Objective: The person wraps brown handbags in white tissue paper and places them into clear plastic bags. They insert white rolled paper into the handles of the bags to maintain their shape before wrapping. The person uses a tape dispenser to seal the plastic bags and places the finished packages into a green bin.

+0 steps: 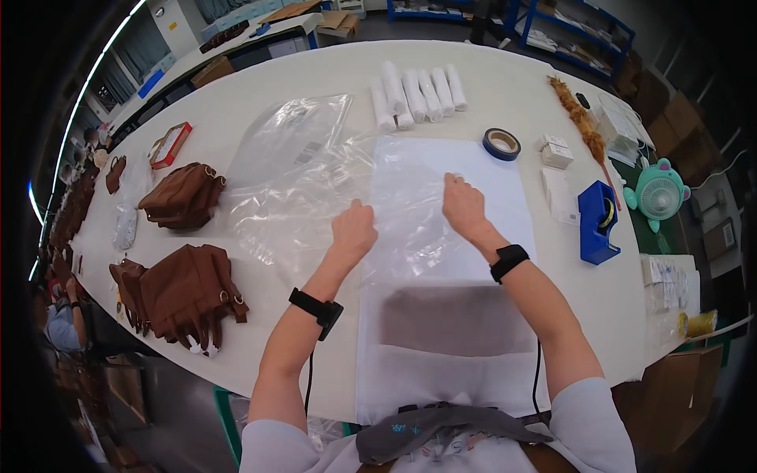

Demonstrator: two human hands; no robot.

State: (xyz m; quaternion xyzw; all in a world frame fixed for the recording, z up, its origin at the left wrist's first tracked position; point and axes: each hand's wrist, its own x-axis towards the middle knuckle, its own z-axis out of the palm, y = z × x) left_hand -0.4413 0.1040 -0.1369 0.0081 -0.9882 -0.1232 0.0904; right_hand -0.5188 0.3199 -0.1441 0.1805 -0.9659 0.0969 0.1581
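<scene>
My left hand (354,234) and my right hand (465,204) are both closed on a clear plastic bag (411,224). The film between them is wrinkled and shiny, and it lies partly over a white sheet (502,183). Right below the hands is a white cloth bag (455,375), with a brown shape showing through it; what is inside cannot be made out. To the left of my left hand, more clear plastic bags (290,136) spread flat over the table. My fingertips are partly hidden by the backs of my hands.
Brown bags (183,290) and another brown bag (183,195) sit at the left. Rolled white bundles (434,94) lie at the back. A blue tape roll (501,144), a blue tape dispenser (597,224) and a green fan (657,195) stand right. A person (65,325) is far left.
</scene>
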